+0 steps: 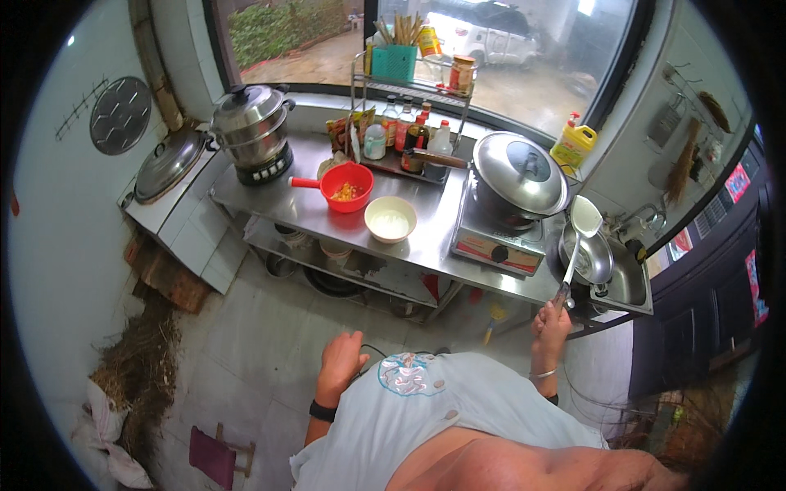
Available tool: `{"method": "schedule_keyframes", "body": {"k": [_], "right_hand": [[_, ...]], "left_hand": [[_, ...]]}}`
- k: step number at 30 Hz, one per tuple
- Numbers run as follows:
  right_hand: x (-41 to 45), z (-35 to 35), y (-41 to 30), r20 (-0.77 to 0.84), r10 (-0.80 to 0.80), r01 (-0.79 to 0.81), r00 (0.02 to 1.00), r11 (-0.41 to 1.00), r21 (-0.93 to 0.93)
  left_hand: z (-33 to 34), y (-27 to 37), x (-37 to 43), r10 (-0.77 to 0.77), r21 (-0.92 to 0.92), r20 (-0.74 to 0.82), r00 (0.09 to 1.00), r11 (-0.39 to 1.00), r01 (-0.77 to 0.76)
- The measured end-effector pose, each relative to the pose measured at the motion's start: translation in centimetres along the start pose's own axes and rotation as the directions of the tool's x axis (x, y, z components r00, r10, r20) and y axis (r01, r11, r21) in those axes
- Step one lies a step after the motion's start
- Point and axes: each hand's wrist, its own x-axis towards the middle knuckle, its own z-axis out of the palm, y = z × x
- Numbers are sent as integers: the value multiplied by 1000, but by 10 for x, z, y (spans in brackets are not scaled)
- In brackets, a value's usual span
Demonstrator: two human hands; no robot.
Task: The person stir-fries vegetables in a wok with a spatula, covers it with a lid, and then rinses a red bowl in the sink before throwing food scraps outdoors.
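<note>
My right hand [551, 331] grips the dark handle of a metal cooking spatula [586, 218]. Its broad blade points up, over a steel pan [592, 258] by the sink. Beside my apron, my left hand [344, 361] hangs loosely curled with nothing visible in it; a gap shows between thumb and fingers. On the steel counter [288, 205] stand a red plastic ladle [362, 175] holding yellow-orange bits and a cream bowl [390, 219] with something whitish inside. A lidded wok [522, 172] sits on a gas stove [498, 245], its handle pointing left.
A steamer pot [252, 123] sits on a black base at the counter's left. Sauce bottles [417, 136] fill a rack, with chopsticks [400, 30] above. A yellow detergent jug [574, 144] stands near the steel sink [635, 285]. On the floor are a stool [212, 457] and straw [138, 368].
</note>
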Motion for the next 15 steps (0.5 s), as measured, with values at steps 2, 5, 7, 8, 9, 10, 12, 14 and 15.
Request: {"method": "schedule_keyframes", "body": {"k": [2,5,7,8,9,10,12,14,15], "right_hand": [[-1,2,-2,-6,-13,13,1000,1000,-4],[-1,4,-2,-1,-13,13,1000,1000,-6],[-2,4,-1,-3,-13,13,1000,1000,0],[-2,4,-1,16,-14,14,1000,1000,-2],[-2,3,0,35,-12,12,999,1000,-4],[-3,4,0,33,-12,12,999,1000,-3],[-4,6,0,20,-13,13,1000,1000,-8],[-6,11,-3,20,-11,12,1000,1000,-11],[-7,12,-4,15,-13,13,1000,1000,-18]], "left_hand": [[0,1,2,2,12,7,1000,1000,-2],[1,0,1,-10,25,9,1000,1000,10],[3,-3,2,2,33,10,1000,999,-2],[3,-3,2,6,35,10,1000,999,-6],[3,-3,2,1,35,17,1000,999,-2],[3,-4,1,-3,34,22,1000,999,2],[3,-4,1,-9,37,26,1000,999,8],[3,-5,0,-17,40,27,999,999,16],[3,-6,1,-32,23,53,998,999,31]]}}
